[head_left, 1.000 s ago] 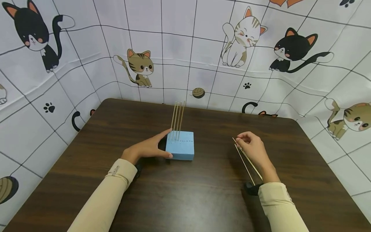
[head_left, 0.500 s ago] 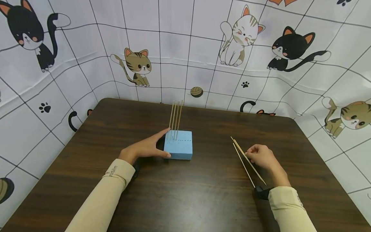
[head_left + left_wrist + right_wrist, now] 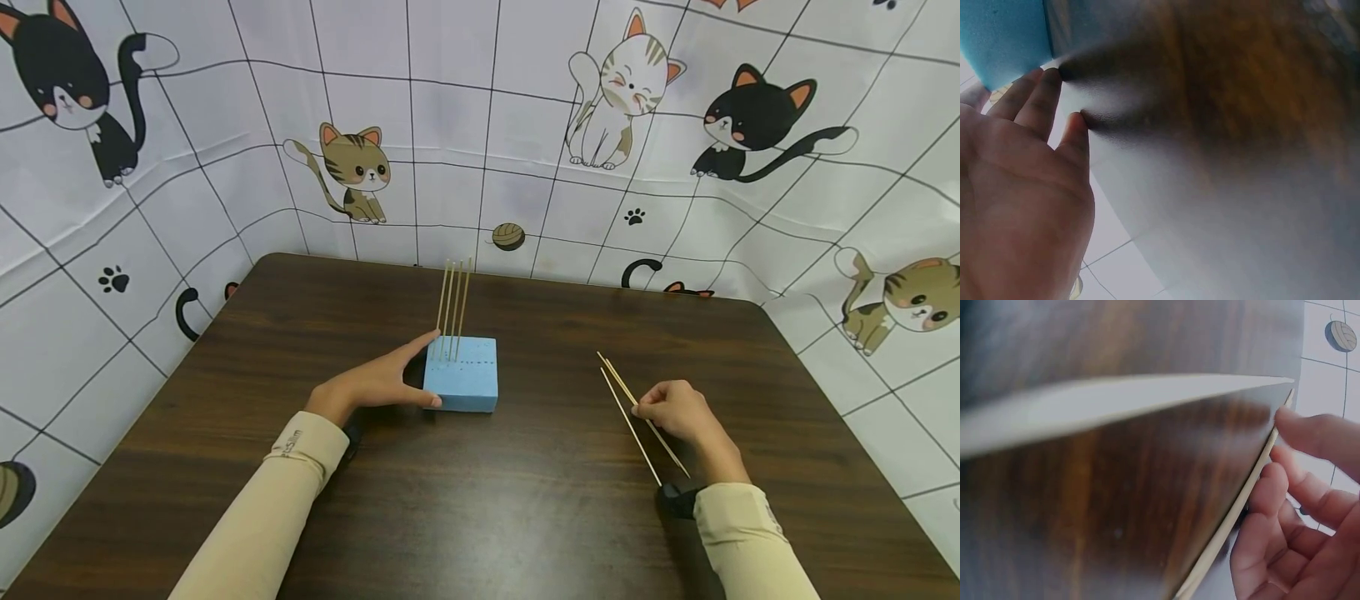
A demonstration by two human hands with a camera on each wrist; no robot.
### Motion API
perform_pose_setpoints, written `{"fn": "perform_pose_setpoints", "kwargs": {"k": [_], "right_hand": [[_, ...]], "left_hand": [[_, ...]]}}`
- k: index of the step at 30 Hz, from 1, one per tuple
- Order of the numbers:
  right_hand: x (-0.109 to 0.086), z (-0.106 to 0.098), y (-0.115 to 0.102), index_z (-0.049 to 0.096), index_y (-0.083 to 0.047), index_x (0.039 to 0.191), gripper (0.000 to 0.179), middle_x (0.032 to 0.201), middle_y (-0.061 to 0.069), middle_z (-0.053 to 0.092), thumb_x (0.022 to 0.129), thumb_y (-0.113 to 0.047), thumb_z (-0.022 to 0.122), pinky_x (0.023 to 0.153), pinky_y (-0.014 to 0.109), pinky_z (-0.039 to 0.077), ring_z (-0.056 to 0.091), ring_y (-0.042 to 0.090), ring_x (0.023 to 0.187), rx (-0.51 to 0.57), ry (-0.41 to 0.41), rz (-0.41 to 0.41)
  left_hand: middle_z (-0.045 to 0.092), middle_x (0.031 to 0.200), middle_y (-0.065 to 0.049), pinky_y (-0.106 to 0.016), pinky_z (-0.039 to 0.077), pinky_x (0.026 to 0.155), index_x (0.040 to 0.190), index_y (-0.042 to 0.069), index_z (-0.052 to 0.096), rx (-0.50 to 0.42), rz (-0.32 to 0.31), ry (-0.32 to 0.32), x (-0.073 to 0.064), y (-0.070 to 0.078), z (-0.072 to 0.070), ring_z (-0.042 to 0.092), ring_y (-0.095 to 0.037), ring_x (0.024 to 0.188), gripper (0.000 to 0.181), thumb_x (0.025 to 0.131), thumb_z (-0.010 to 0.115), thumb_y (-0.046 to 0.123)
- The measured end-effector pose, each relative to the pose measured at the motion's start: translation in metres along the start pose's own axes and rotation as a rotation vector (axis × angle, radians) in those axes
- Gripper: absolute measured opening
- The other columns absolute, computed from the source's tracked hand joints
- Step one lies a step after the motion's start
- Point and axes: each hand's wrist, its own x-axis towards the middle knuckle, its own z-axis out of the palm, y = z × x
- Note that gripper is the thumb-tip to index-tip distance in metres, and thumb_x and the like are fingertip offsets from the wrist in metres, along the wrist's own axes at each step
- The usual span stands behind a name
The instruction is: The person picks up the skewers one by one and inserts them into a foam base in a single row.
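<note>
A blue foam block point(image 3: 461, 379) with small holes on its top lies on the table. Several thin bamboo skewers point(image 3: 454, 304) stand upright in its back left part. My left hand point(image 3: 371, 387) holds the block's left side, thumb at the front corner and index finger at the back one; in the left wrist view the other fingers stretch out near the blue block point(image 3: 1004, 37). To the right, my right hand point(image 3: 678, 410) pinches a bamboo skewer point(image 3: 1229, 522) of a close pair between thumb and fingers. Another loose skewer point(image 3: 630, 425) lies just left of that pair.
The dark brown wooden table point(image 3: 480, 517) reaches back to a white cloth point(image 3: 450, 108) with a grid and cartoon cats. Black straps point(image 3: 678, 500) circle both wrists below beige sleeves point(image 3: 753, 542).
My right hand has moved back toward me and right along the skewers, away from their far ends, and now stays nearly still. The left hand keeps its place at the block.
</note>
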Motion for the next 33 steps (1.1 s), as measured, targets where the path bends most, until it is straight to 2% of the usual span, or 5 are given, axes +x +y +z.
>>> {"fn": "perform_pose_setpoints", "kwargs": {"k": [11,22,28,31,33], "right_hand": [[0.0022,0.0015,0.0021,0.072,-0.004,0.078,0.021,0.070,0.002,0.061,0.090,-0.021,0.066,0.063,0.035,0.046,0.055,0.021,0.069,-0.079,0.012,0.025],[0.0004,0.0012,-0.0008,0.072,-0.003,0.079,0.025,0.074,0.003,0.062,0.090,-0.025,0.069,0.065,0.036,0.047,0.055,0.022,0.072,-0.066,-0.006,0.062],[0.0004,0.0017,-0.0014,0.071,-0.003,0.078,0.025,0.076,0.004,0.063,0.091,-0.023,0.065,0.068,0.039,0.047,0.055,0.024,0.073,-0.097,0.007,0.047],[0.0003,0.0035,-0.0007,0.065,-0.006,0.068,0.029,0.068,0.001,0.057,0.091,-0.023,0.063,0.064,0.036,0.045,0.052,0.021,0.068,-0.098,0.010,0.045],[0.0003,0.0046,-0.0003,0.057,-0.010,0.060,0.036,0.059,-0.003,0.049,0.092,-0.024,0.062,0.060,0.033,0.041,0.046,0.018,0.062,-0.094,0.005,0.042]], "left_hand": [[0.006,0.167,-0.007,-0.061,0.017,0.118,0.161,0.025,0.005,-0.008,0.002,0.002,-0.0008,0.0001,0.0000,0.011,-0.032,0.152,0.113,0.079,0.080,0.048],[0.006,0.167,-0.012,-0.063,0.017,0.117,0.161,0.021,0.005,-0.001,0.019,0.001,-0.0015,0.0015,-0.0004,0.011,-0.037,0.151,0.114,0.080,0.079,0.048],[0.006,0.167,-0.010,-0.061,0.017,0.118,0.161,0.022,0.005,-0.004,0.013,0.001,-0.0020,0.0009,0.0001,0.011,-0.034,0.152,0.112,0.081,0.079,0.047],[0.006,0.167,-0.010,-0.062,0.017,0.117,0.161,0.021,0.005,-0.008,0.020,0.001,-0.0032,0.0018,0.0003,0.011,-0.035,0.152,0.111,0.082,0.079,0.046],[0.006,0.167,-0.010,-0.062,0.017,0.117,0.161,0.022,0.005,-0.011,0.016,0.002,-0.0037,0.0027,0.0003,0.011,-0.035,0.152,0.111,0.082,0.079,0.045]]}}
